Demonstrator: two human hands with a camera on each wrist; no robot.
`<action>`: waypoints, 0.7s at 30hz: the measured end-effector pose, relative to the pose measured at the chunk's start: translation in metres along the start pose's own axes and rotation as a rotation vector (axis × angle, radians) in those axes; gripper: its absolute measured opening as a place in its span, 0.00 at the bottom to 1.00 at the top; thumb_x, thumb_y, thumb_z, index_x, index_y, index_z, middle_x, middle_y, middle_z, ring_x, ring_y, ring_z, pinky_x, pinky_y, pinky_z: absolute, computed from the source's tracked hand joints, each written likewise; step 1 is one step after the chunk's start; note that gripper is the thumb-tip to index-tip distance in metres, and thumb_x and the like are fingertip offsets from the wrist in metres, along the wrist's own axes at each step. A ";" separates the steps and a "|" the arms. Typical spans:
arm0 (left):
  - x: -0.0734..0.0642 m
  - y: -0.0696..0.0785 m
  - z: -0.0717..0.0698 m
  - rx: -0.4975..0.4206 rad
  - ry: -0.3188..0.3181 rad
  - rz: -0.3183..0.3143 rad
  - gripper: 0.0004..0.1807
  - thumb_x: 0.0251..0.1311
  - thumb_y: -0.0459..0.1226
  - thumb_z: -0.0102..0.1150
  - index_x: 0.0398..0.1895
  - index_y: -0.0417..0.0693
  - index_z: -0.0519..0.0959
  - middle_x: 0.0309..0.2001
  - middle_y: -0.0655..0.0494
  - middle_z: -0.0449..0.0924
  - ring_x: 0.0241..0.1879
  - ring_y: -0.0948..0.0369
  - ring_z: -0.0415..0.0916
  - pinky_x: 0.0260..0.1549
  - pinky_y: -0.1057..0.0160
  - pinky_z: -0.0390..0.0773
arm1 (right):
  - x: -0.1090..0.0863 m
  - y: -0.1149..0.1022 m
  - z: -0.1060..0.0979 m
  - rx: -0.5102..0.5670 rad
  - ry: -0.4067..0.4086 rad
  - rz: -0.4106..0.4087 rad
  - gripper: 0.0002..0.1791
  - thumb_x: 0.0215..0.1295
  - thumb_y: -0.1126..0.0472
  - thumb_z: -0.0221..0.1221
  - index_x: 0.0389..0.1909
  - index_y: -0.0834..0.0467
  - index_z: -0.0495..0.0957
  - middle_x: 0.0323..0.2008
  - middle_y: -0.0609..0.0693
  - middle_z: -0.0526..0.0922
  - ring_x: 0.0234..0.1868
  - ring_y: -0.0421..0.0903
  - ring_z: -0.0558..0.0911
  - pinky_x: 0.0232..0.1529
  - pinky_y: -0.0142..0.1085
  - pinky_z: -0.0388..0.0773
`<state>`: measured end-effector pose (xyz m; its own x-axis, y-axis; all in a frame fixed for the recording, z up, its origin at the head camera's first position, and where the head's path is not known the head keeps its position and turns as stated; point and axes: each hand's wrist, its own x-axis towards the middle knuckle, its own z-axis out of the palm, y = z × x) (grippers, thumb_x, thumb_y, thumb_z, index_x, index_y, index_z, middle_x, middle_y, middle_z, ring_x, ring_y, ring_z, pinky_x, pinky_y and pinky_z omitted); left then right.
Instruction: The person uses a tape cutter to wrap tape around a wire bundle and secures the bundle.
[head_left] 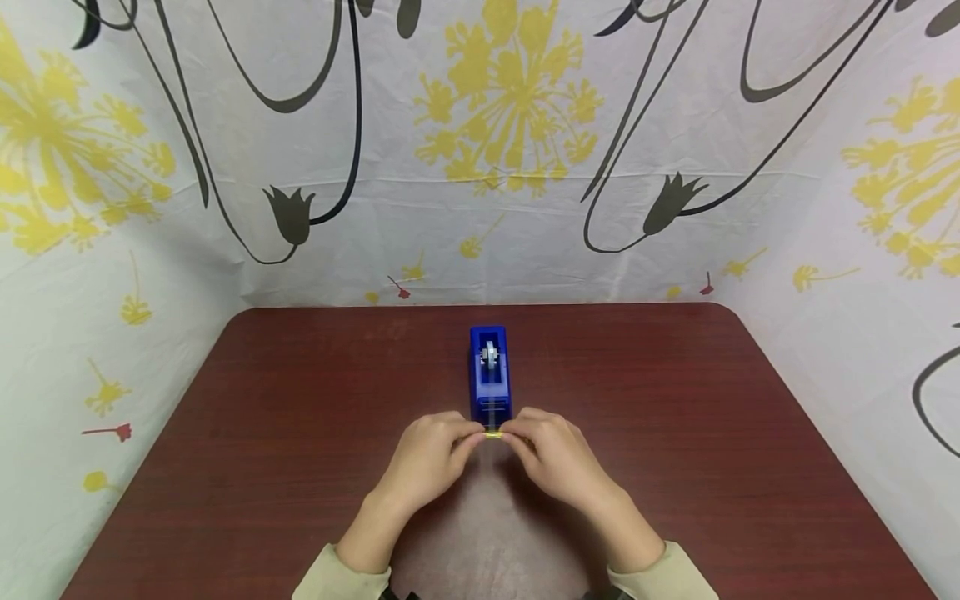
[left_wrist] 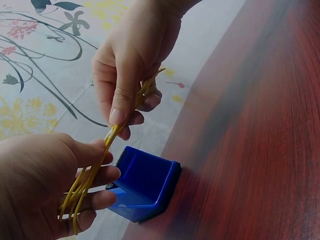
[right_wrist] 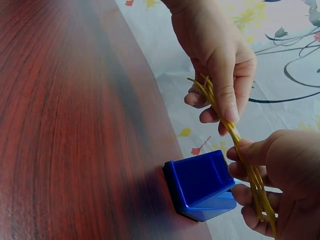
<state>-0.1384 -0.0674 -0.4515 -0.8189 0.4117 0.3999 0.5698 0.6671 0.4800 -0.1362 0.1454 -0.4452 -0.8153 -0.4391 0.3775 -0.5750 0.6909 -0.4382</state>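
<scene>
A thin bundle of yellow strands, perhaps wires or cords (head_left: 492, 434), runs between my two hands just in front of a blue tape dispenser (head_left: 491, 385). My left hand (head_left: 429, 454) pinches one side of the bundle between thumb and fingers. On the other side my right hand (head_left: 558, 457) pinches it the same way. Loose yellow ends (left_wrist: 82, 192) spread over the left fingers in the left wrist view; others (right_wrist: 257, 192) lie across the right fingers in the right wrist view. A pale, shiny patch, seemingly clear tape (left_wrist: 109, 134), shows between the thumbs.
The dispenser's toothed cutting edge (right_wrist: 224, 161) faces my hands, close to the fingers. Its tape roll (head_left: 489, 355) sits toward the back. Under everything is a dark red wooden table (head_left: 322, 375); white flowered cloth (head_left: 420, 233) hangs behind and at both sides.
</scene>
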 end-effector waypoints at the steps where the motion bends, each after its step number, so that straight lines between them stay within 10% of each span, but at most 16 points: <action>1: 0.000 0.000 0.000 -0.009 0.002 0.004 0.06 0.65 0.38 0.67 0.40 0.49 0.90 0.28 0.64 0.81 0.23 0.71 0.71 0.26 0.68 0.74 | 0.000 0.000 0.000 -0.001 0.002 0.001 0.03 0.67 0.61 0.66 0.36 0.52 0.87 0.29 0.37 0.79 0.26 0.32 0.73 0.29 0.33 0.75; 21: 0.001 0.001 0.001 -0.071 0.010 -0.018 0.05 0.64 0.38 0.68 0.39 0.48 0.89 0.31 0.63 0.82 0.26 0.70 0.73 0.28 0.69 0.75 | 0.001 0.000 -0.001 0.011 -0.068 0.046 0.04 0.68 0.64 0.64 0.39 0.56 0.87 0.29 0.40 0.80 0.26 0.33 0.73 0.28 0.32 0.74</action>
<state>-0.1385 -0.0658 -0.4513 -0.8283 0.3937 0.3986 0.5590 0.6282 0.5412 -0.1366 0.1456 -0.4436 -0.8432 -0.4456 0.3006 -0.5375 0.7050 -0.4627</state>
